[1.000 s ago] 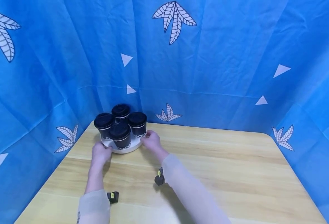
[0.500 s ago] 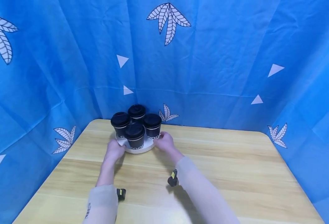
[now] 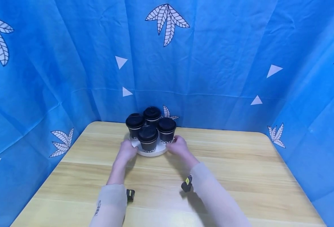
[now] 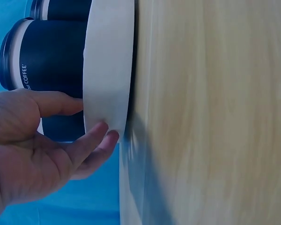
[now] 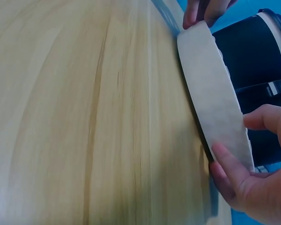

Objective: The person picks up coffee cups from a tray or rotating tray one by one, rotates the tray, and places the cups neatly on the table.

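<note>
A round white tray carries several dark paper coffee cups with black lids, all upright and close together. My left hand holds the tray's left side. In the left wrist view, its thumb is at the upper rim beside a cup, and its fingertips touch the outer wall. Opposite, my right hand grips the right side. The right wrist view has that thumb at the rim and the fingers on the wall and lower edge. The tray's far side is hidden by the cups.
The wooden table extends to the right and toward me. A blue curtain with white leaf prints hangs behind the table and along both sides, close to the tray at the back. Small black cameras sit at both wrists.
The tray with its cups has moved right along the back of the table, away from the left corner. Both hands kept hold and moved with it. The head view shifted slightly.
</note>
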Demonstrator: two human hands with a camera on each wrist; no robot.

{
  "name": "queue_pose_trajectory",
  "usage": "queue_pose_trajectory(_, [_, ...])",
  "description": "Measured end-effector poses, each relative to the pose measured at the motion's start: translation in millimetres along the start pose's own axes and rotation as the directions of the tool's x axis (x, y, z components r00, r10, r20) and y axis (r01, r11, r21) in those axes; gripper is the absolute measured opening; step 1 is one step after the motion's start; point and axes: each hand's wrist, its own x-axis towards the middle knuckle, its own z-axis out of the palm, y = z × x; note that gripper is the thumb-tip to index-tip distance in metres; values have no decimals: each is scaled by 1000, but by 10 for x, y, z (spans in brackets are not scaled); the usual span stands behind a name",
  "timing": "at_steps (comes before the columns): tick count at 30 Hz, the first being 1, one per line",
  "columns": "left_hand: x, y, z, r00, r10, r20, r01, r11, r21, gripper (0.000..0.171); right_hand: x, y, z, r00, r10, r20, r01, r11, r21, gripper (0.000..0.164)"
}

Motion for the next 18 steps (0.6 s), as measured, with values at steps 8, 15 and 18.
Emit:
queue_pose_trajectory(8, [17,124,143,998,20,67,-21,1000,17,42,-117,78,-250,1000,-3,-10,3,997,-77,77])
queue_pose_trajectory(15, [54,237,257,989,92,113,-92,996,2,60,-204,138,-465,1000,1,-26,-4,990,-140,76])
queue_pose_trajectory(18, [61,282,292,984,108,144,-110,994,6,58,-257,158,-537,999,8,-32,-12,990,-142,75])
